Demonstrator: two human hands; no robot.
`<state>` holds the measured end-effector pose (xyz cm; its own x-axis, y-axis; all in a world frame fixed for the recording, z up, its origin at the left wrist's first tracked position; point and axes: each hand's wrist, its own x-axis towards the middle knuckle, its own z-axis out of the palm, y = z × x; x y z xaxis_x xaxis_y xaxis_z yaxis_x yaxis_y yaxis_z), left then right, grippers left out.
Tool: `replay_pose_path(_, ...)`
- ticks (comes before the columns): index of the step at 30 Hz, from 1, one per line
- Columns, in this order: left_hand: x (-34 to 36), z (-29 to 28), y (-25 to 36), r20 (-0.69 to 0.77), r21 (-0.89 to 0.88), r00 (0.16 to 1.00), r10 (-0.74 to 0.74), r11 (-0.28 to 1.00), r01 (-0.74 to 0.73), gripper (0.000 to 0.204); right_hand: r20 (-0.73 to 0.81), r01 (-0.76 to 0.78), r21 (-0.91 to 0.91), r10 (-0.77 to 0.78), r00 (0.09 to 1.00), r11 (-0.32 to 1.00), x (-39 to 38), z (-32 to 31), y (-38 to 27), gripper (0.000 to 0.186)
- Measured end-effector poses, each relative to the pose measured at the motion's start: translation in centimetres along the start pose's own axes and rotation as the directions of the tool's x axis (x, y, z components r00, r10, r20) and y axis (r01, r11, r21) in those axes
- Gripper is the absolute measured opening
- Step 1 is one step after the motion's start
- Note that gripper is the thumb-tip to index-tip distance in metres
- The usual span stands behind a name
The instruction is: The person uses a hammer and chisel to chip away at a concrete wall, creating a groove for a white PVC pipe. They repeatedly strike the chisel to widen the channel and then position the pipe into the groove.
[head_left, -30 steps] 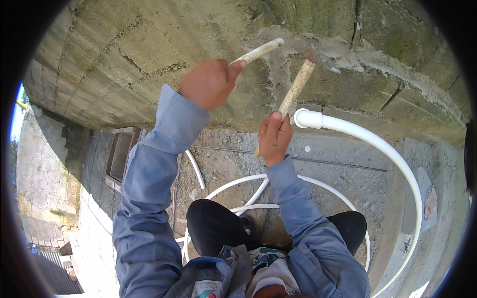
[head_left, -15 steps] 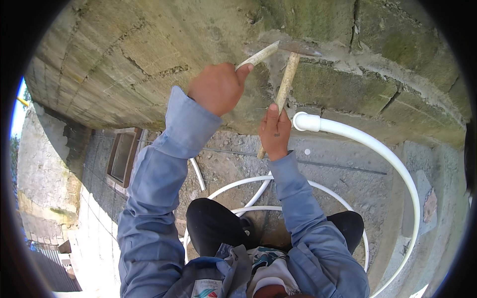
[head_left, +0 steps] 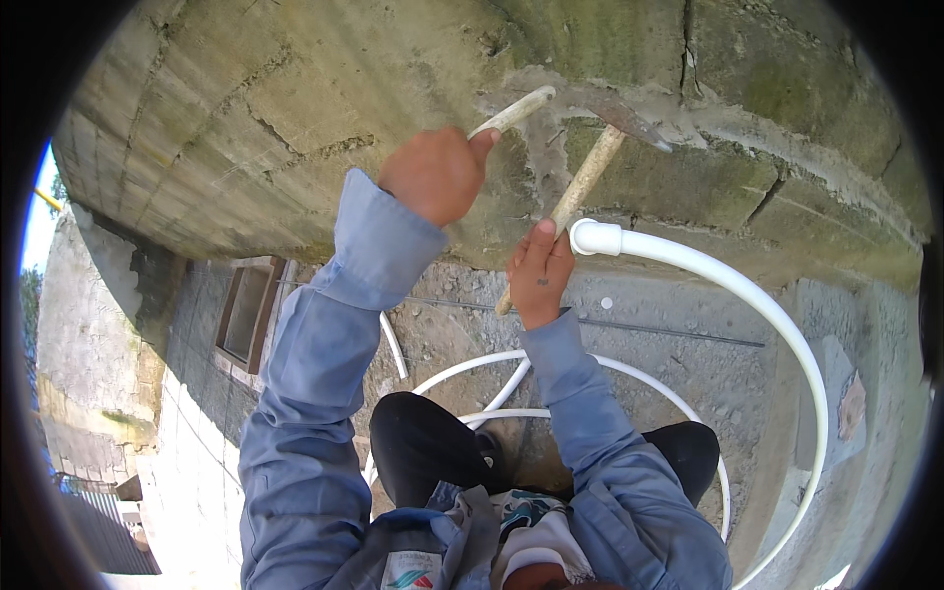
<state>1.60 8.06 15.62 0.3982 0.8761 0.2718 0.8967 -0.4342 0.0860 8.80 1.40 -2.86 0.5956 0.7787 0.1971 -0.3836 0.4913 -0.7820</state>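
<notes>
My left hand [head_left: 433, 177] is closed round a pale, dusty rod [head_left: 519, 108], held against or close to the block wall [head_left: 393, 88]. Its rounded end sticks out past my thumb; the rest of it is hidden by my fist, so its exact kind does not show. In my right hand [head_left: 541, 270] is the wooden handle of a hammer [head_left: 590, 177], gripped near its lower end. The dark metal hammer head, with one tapered end, is just right of the rod's end, apart from it. Behind them a rough grey groove runs along the wall.
A white pipe elbow [head_left: 596, 237] at the wall's foot joins a white flexible pipe [head_left: 777, 315] curving down the right side. More white tubing [head_left: 472, 366] loops around my knees. A thin dark bar [head_left: 678, 332] lies on the rubble floor. A brown-framed opening [head_left: 246, 313] is at left.
The hammer head has swung to the right and slightly down, away from the rod, and its handle leans further over. The rod has tilted slightly in my left hand.
</notes>
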Motion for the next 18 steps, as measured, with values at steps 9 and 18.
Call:
replay_pose_path(9,0.0,0.6,0.3,-0.048,0.048,0.999,-0.001,0.999,0.004,0.061,-0.023,0.008,0.003,-0.008,1.000,1.000,0.2,0.2,-0.1,0.047)
replay_pose_path(18,-0.2,-0.4,1.1,-0.012,0.033,0.999,-0.036,0.999,0.037,0.062,-0.008,0.010,0.011,-0.010,1.000,1.000,0.9,0.4,0.9,0.046)
